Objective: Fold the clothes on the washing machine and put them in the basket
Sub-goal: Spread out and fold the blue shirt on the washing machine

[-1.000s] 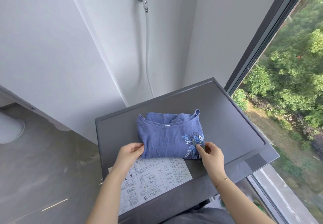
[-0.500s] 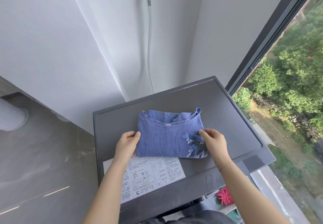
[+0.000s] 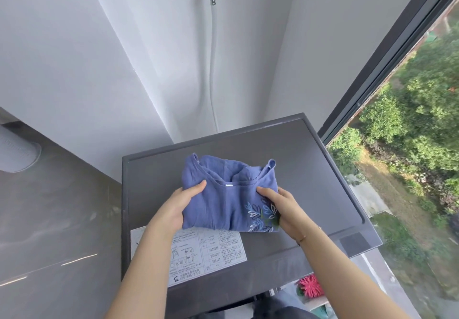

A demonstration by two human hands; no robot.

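Nearest the camera, one printed label (image 3: pixel 206 254) is stuck on the front of the washing machine (image 3: pixel 323 169) lid. Two hands work just beyond it: the left hand (image 3: pixel 173 206) clamps the left edge of the single folded blue shirt (image 3: pixel 228 199), thumb on top; the right hand (image 3: pixel 283 206) pinches the right edge beside the embroidered leaves. Both forearms reach forward, wrists low. The shirt sits mid-lid. Farther back, one white hose (image 3: pixel 213 70) hangs from the wall tap.
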